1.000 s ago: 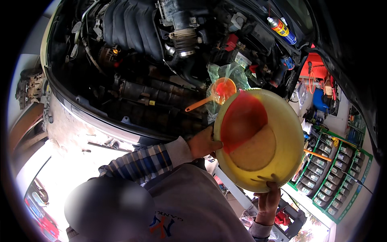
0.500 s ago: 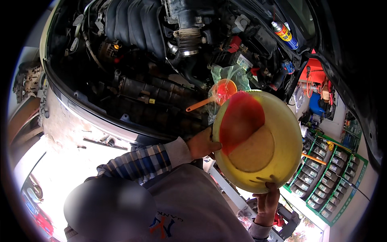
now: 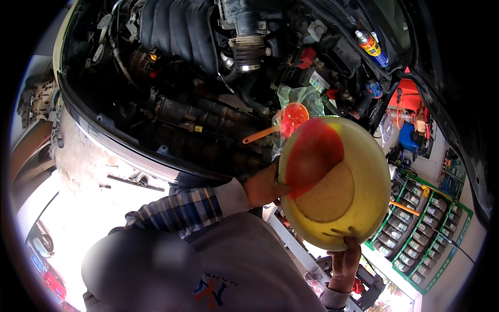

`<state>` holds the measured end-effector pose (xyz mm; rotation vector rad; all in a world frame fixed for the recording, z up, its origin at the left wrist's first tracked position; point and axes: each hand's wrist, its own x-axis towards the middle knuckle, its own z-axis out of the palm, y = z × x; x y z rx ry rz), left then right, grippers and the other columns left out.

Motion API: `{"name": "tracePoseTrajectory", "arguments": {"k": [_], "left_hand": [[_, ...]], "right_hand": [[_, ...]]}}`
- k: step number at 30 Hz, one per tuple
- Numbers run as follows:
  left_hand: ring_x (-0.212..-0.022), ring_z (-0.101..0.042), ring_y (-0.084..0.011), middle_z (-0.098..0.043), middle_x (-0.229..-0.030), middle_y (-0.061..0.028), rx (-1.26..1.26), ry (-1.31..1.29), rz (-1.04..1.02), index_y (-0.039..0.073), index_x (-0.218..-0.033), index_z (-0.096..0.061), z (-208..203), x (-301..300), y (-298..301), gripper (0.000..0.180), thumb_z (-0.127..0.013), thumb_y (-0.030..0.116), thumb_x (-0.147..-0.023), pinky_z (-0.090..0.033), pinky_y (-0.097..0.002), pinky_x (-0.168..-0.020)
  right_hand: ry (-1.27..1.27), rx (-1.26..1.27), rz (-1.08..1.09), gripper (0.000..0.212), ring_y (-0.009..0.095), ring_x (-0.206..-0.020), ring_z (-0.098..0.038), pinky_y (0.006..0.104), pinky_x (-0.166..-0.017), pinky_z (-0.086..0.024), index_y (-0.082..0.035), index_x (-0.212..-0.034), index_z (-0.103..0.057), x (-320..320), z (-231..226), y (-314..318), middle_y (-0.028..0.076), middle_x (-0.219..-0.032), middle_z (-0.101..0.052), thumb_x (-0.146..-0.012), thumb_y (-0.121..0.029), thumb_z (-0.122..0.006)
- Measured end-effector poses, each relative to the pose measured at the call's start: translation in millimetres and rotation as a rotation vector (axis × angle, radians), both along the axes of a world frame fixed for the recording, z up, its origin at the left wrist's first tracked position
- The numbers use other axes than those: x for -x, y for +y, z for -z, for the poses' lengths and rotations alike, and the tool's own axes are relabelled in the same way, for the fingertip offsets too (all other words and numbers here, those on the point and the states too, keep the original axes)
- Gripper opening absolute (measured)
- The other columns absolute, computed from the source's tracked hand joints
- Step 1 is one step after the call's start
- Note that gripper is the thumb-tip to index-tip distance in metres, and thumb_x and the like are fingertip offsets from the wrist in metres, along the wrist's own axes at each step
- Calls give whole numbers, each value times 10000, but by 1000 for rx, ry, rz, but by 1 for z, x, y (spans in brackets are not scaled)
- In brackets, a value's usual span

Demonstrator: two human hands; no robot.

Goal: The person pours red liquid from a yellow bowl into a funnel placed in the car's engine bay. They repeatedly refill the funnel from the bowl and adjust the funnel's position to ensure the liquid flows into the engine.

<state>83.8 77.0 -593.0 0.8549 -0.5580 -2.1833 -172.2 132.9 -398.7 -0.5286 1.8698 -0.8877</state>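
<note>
A yellowish-green round basin (image 3: 371, 177) is tilted toward the engine bay, with red liquid (image 3: 317, 153) pooled against its far left side. My left hand (image 3: 264, 187) grips its left edge, thumb over the rim. From below, my right hand (image 3: 345, 262) holds the near edge. Just beyond the far rim lies a round orange scoop or funnel (image 3: 294, 115) with a long handle, red liquid showing in its bowl. Crumpled clear plastic film (image 3: 306, 96) surrounds it. Whether liquid is running over the rim is hard to make out.
The open car engine bay (image 3: 179, 36) spreads ahead, bounded by the front bodywork (image 3: 119, 151). A spray can (image 3: 371, 48) and a blue-and-black power tool (image 3: 366, 99) rest at its right. A green-framed rack of boxed parts (image 3: 416, 234) stands to the right.
The basin and both hands stay almost in place, still tilted. More red shows inside the orange bowl now. The whole view has shifted slightly.
</note>
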Motion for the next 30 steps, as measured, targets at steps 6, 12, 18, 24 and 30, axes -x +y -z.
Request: {"name": "tracePoseTrajectory", "arguments": {"k": [6,12,18,24,30], "left_hand": [[-819,-670,-191,-659,-1112,-141,22,-44,18,10,-1435,-358,-21,-11,-7,646,-626,90,-853,-565,-315,-641],[-817,-668,-186,-660,-1114,-139,77,-92,15,17,-1426,-369,-25,-6,-5,633,-625,78,-850,-562,-316,-647],[-907,-669,-175,-656,-1184,-139,173,-261,-36,21,-1383,-455,-37,1,-1,581,-661,83,-843,-561,-329,-733],[-1083,-639,-210,-650,-1214,-173,296,-393,-86,-9,-1361,-473,-14,29,17,567,-671,75,-837,-540,-356,-882],[-1090,-640,-248,-640,-1219,-194,195,-379,10,-24,-1367,-453,-35,25,20,611,-694,135,-829,-532,-363,-887]], "right_hand": [[-48,-49,19,473,285,-776,-739,332,-461,-581,-7,-1324,-507,11,3,4,145,-1058,-712,-878,-154,-564],[-151,14,38,496,311,-989,-707,411,-669,-622,7,-1349,-494,30,16,19,168,-1213,-656,-874,-126,-540],[-234,104,90,560,349,-1242,-587,508,-1043,-505,15,-1401,-462,47,36,37,185,-1360,-571,-856,-93,-531],[-333,148,124,581,351,-1275,-561,505,-1105,-450,19,-1413,-457,53,42,53,186,-1391,-553,-844,-64,-543],[-360,190,154,570,339,-1278,-559,491,-1103,-454,32,-1409,-455,58,48,73,179,-1386,-558,-854,-66,-542]]}}
